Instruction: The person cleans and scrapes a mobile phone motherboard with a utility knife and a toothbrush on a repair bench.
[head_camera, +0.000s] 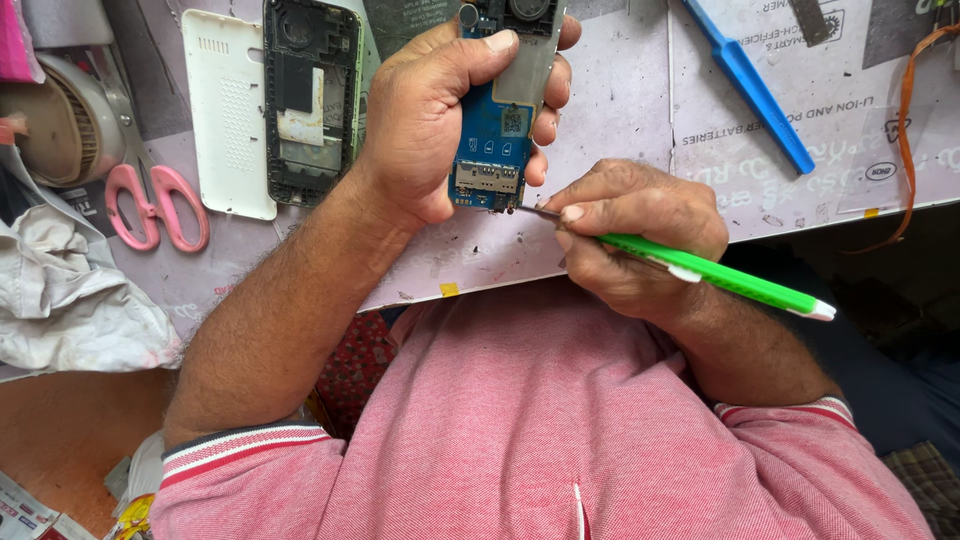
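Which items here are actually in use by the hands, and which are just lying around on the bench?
In use:
- left hand gripping the blue circuit board
- right hand holding the green-handled tool, tip at the board's lower edge

Lying about:
- pink scissors
- white back cover
- dark phone frame
- blue plastic pry tool
- crumpled cloth

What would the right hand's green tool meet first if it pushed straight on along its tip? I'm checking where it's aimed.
The right hand points the green tool left; its metal tip would first meet the lower edge of the blue circuit board in the left hand, apparently already touching.
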